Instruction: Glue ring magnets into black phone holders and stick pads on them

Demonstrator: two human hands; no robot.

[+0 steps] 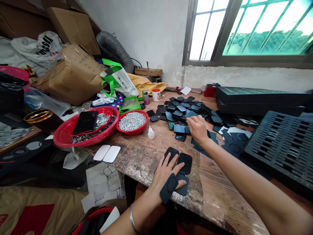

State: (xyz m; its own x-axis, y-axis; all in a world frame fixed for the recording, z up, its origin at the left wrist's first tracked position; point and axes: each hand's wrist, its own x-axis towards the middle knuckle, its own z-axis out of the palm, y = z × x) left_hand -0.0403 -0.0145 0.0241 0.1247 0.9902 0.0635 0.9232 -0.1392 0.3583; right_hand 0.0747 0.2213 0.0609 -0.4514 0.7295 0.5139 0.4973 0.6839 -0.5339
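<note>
My left hand [167,171] lies with its fingers spread over hinged black pads [185,162] near the table's front edge. A loose dark pad [169,188] with a ring mark rests against the back of that hand, by the wrist. My right hand [197,128] is at the near side of a heap of dark rounded pads [179,107], its fingers curled together; what they hold, if anything, is hidden. Under and beside the right wrist are flat dark sheets [201,148]. A small white dropper bottle [151,133] stands left of the heap.
Red baskets [132,130] [60,138] with metal parts stand on the left, near two white pads [111,154]. An orange-white mug [156,94] is at the back. Black slotted trays [281,147] fill the right side.
</note>
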